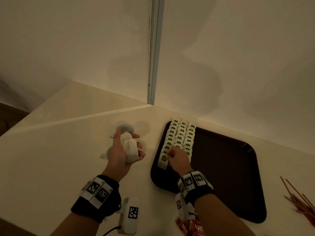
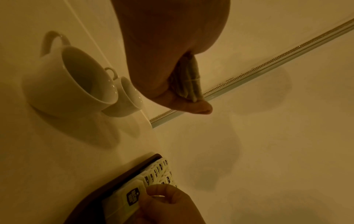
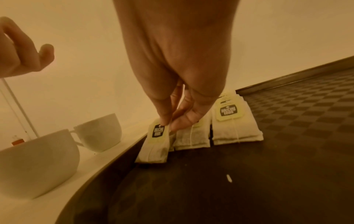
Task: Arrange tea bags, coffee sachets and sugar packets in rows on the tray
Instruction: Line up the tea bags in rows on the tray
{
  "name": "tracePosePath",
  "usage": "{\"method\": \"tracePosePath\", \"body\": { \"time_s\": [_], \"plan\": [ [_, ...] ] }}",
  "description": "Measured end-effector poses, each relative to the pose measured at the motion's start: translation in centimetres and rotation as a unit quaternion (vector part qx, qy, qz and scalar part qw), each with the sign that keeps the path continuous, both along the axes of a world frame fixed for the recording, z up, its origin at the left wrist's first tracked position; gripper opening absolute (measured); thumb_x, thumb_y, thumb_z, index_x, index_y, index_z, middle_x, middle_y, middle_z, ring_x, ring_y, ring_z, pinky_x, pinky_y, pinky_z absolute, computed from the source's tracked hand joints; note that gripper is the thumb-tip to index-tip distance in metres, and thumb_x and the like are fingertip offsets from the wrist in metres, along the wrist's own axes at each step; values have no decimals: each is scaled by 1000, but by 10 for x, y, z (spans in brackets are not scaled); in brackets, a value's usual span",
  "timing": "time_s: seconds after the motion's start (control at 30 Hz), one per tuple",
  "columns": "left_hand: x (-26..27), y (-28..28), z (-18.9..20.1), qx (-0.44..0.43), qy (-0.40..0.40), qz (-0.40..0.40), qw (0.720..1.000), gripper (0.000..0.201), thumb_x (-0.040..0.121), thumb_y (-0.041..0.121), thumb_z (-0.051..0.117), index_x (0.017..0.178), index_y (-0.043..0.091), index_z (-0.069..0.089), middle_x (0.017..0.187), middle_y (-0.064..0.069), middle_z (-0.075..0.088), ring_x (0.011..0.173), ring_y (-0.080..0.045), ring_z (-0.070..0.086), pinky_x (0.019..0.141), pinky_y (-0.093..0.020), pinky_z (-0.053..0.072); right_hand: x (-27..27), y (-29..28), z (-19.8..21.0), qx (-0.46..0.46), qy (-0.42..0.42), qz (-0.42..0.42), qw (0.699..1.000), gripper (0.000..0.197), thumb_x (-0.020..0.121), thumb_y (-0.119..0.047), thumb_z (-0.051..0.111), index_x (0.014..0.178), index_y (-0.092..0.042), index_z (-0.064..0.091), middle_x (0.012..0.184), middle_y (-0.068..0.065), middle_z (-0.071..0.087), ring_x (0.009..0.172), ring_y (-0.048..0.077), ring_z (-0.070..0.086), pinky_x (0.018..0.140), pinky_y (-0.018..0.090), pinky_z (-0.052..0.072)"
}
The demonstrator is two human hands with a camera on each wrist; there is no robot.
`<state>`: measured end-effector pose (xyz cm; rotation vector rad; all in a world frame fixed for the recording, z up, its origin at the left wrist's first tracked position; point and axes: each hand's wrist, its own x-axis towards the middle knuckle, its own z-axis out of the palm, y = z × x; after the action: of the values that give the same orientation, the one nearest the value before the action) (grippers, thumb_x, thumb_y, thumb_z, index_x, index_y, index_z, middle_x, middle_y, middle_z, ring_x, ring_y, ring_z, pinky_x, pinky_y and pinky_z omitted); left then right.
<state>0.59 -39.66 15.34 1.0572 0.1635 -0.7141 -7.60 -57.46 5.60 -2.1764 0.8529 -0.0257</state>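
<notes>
A dark brown tray lies on the counter, with three rows of white tea bags along its left side. My right hand pinches the tag of the nearest tea bag at the front of the left row; the bag rests on the tray beside the left rim. My left hand hovers palm up to the left of the tray and holds a small stack of tea bags, seen edge-on as tea bags in the left wrist view.
Two white cups stand on the counter just left of the tray, under my left hand. Red coffee sachets lie at the near edge below my right wrist. Thin brown sticks lie right of the tray. A wall corner rises behind.
</notes>
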Motion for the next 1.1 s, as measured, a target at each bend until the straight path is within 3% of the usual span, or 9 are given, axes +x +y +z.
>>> {"method": "tracePosePath", "body": {
  "time_s": [0.1,0.2,0.37,0.47,0.6,0.77,0.87,1.0,1.1],
  "plan": [
    [0,-2,-1,4,2,-5,1000,68,92,65,23,89,7,58,53,-10,54,39,-22,48,44,-23,45,3,2,7,-6,-18,-16,1000,8,84,-14,67,88,-15,60,87,2,63,79,13,57,81,33,51],
    [-1,-5,-1,13,5,-22,1000,71,91,68,20,90,8,58,54,-11,55,40,-23,51,44,-24,45,7,16,39,67,-148,-13,987,9,87,-19,65,93,-16,61,84,-4,59,71,4,52,64,11,45],
    [-10,-19,3,6,-10,-67,998,72,88,70,22,92,9,58,73,-10,62,56,-19,58,51,-27,47,16,39,93,76,-199,163,963,21,81,-31,71,96,-18,66,92,-5,60,77,-1,51,68,9,39],
    [-14,-23,7,-11,-20,-104,994,66,86,67,29,102,10,57,88,-7,67,64,-15,63,53,-25,50,17,36,103,93,-203,181,958,13,80,-18,72,88,-13,63,83,-10,58,71,-2,50,66,9,37],
    [-13,-18,9,-15,-18,-149,989,62,85,62,34,101,10,63,80,-9,69,55,-19,62,50,-23,52,12,24,120,131,-213,209,945,9,84,-3,65,93,-5,62,71,-13,56,60,-5,51,63,6,38],
    [-15,-13,13,-33,-25,-178,983,28,81,32,55,99,12,63,76,-3,66,59,-13,61,47,-16,49,4,10,139,110,-193,250,942,18,84,-2,54,86,-17,64,88,-8,58,74,0,49,70,11,38],
    [-17,-15,11,-32,-55,-152,986,7,87,10,56,92,12,61,72,0,67,62,-11,64,51,-14,50,2,6,148,143,-165,232,948,23,90,2,45,92,-9,65,88,2,60,69,2,51,66,16,44],
    [-22,-21,11,-53,-81,-118,988,9,89,5,53,93,9,59,73,-2,70,67,-12,68,55,-15,52,-1,8,157,182,-162,223,944,22,92,-4,51,109,-7,65,89,-4,62,80,11,61,82,28,52],
    [-25,-26,9,-73,-85,-88,990,14,87,8,56,101,5,55,82,-6,69,71,-12,69,57,-16,53,-4,8,164,140,-173,230,947,23,88,-12,61,110,-16,66,83,-11,52,78,5,58,82,29,52]
  ]
}}
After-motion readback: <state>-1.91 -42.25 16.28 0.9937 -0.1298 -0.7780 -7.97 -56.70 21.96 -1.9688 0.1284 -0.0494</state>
